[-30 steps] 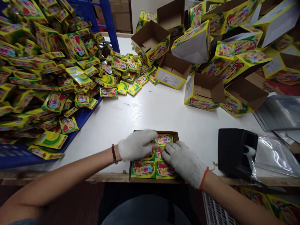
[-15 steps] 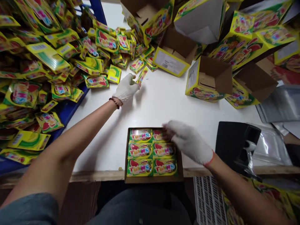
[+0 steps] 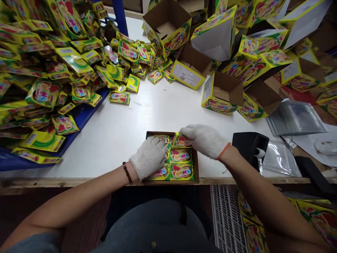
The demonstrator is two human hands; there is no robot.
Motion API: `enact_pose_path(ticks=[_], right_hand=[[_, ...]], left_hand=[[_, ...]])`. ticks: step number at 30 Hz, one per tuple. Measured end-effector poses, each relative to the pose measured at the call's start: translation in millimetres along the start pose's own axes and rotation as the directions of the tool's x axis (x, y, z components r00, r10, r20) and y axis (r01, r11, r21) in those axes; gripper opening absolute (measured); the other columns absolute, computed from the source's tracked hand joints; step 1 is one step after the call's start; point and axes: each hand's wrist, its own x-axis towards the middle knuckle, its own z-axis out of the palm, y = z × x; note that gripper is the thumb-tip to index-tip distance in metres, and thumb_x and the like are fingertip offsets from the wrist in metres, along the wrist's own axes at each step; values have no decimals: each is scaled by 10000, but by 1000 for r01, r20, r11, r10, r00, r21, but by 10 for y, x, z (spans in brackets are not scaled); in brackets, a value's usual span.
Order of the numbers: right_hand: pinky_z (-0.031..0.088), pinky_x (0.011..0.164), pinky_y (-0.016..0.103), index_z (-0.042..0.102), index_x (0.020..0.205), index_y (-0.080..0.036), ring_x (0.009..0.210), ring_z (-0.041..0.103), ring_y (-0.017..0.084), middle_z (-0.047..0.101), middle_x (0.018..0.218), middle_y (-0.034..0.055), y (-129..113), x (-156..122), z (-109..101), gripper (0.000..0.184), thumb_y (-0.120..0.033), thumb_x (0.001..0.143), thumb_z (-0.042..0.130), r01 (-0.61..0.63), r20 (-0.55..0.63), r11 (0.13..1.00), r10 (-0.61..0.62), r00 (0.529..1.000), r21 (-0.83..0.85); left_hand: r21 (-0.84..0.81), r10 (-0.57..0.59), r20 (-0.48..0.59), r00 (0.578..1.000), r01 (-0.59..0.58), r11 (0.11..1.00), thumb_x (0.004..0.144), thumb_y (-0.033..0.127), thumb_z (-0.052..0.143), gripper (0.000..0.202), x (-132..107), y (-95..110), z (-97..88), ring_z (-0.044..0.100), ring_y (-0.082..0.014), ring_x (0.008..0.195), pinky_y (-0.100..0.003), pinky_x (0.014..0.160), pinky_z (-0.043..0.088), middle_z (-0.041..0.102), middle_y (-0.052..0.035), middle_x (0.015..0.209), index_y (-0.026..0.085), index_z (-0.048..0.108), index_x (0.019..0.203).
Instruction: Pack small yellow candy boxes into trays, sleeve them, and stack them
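A shallow brown display box (image 3: pixel 196 172) sits at the table's front edge, packed with small green-and-yellow TWINS cartons (image 3: pixel 181 171). My left hand (image 3: pixel 150 157), in a white knit glove, lies palm down over its left column with fingers stretched out, covering parts of those cartons. At the far right corner, my gloved right hand (image 3: pixel 204 139) grips one TWINS carton (image 3: pixel 181 140) by its right end. That carton is tilted up above the others.
To the left, a big heap of loose TWINS cartons (image 3: pixel 76 63) spills from a blue crate (image 3: pixel 86 123). Open empty boxes (image 3: pixel 222 95) stand at the back right. A black tape dispenser (image 3: pixel 249 146) and clear plastic sheets (image 3: pixel 295 117) lie right. A white slatted crate (image 3: pixel 226 218) is below the table.
My left hand has come back from the heap, where it held a small carton, onto the display box. My right hand now lifts the corner carton at a tilt.
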Motion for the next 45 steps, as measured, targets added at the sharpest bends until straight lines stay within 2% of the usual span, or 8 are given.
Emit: enact_pose_path(ticks=[3, 16, 25, 30, 34, 38, 42, 45], right_hand=[[471, 771, 346, 655, 1121, -164, 972, 652, 263, 695, 1060, 152, -237, 94, 47, 279, -114, 925, 464, -50, 99, 976, 72, 992, -213], [444, 691, 329, 611, 1167, -177, 929, 602, 254, 638, 1113, 154, -243, -7, 440, 275, -161, 969, 420, -212, -146, 927, 174, 974, -309], [524, 678, 313, 631, 1180, -181, 979, 628, 242, 576, 1208, 155, -395, -57, 465, 321, -114, 957, 409, -101, 119, 962, 135, 984, -253], [541, 674, 331, 557, 1337, -203, 1068, 607, 290, 538, 1287, 201, -518, -32, 482, 462, -62, 910, 451, -130, 130, 953, 171, 977, -275], [533, 677, 329, 550, 1360, -217, 1085, 593, 293, 532, 1315, 198, -544, -1, 540, 533, -23, 876, 442, -122, 141, 957, 163, 977, -262], [522, 718, 341, 554, 1349, -213, 1119, 574, 309, 525, 1347, 176, -419, -19, 560, 535, -36, 853, 462, -156, 121, 978, 173, 977, -139], [518, 832, 353, 661, 1060, -198, 1015, 618, 237, 640, 1128, 101, -266, -1, 598, 311, -91, 860, 448, -98, -77, 955, 125, 989, 281], [522, 903, 380, 602, 1159, -205, 1007, 636, 218, 659, 1107, 88, -371, 92, 633, 287, -244, 898, 487, 104, -367, 749, 194, 910, 654]], left_hand=[[73, -16, 10, 1000, 16, 997, 871, 337, 598, 362, -54, 56, 101, 574, -341, 1157, -465, 977, 443, 619, -229, 1260, 60, 658, 1097], [17, 41, 12, 999, -41, 999, 831, 357, 652, 415, -116, 127, 138, 554, -334, 1160, -459, 971, 430, 625, -175, 1267, 126, 640, 1176], [-4, 149, -55, 987, -149, 989, 805, 431, 638, 426, -7, 197, 83, 539, -330, 1136, -492, 1022, 387, 625, -175, 1248, 117, 659, 1092], [-91, -95, -211, 973, 77, 993, 907, 222, 466, 218, 167, -573, -100, 575, -225, 984, -360, 881, 452, 649, -102, 1078, 174, 656, 1004], [-82, -583, -263, 769, 584, 808, 846, 120, 501, 344, 258, -1594, -262, 500, -281, 1183, -403, 949, 408, 573, -153, 1259, 164, 609, 1170], [-140, -700, -212, 682, 688, 712, 839, 225, 605, 284, 228, -2119, -281, 554, -333, 1079, -438, 892, 425, 620, -195, 1097, 115, 614, 1100], [-422, -736, -212, 643, 619, 662, 725, 393, 760, 459, 72, -1816, -211, 608, -252, 909, -350, 779, 477, 635, -116, 996, 150, 567, 1064], [-874, -733, -234, 638, 193, 447, 694, 401, 779, 538, -66, -1160, -129, 605, -178, 833, -302, 727, 505, 624, -69, 988, 160, 495, 1082]])
